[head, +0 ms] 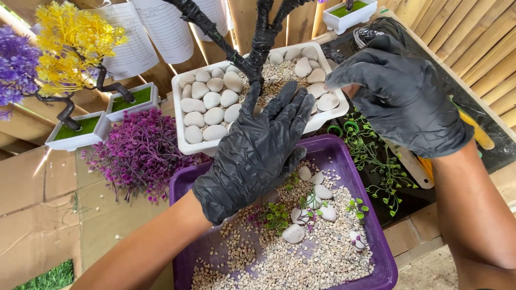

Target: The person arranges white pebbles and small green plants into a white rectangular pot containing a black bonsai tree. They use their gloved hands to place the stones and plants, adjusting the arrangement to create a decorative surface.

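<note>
A white rectangular planter (180, 140) holds a black artificial tree trunk (262, 40), fine gravel and several smooth white stones (214, 115). My left hand (258, 153), in a black glove, reaches flat toward the planter's front rim, fingers spread and touching the stones near the trunk's base. Also in a black glove, my right hand (400, 94) hovers at the planter's right end, fingers curled downward; whether it pinches anything is hidden. Below the planter sits a purple tray (352, 172) of gravel with a few white stones (294, 233) and green sprigs.
A bunch of purple artificial foliage (141, 153) lies left of the tray. Two small white pots with yellow (75, 45) and purple (16, 67) trees stand at far left. Green vine sprigs (376, 161), a coil of black wire (376, 29) and a yellow-handled tool (475, 131) lie at right.
</note>
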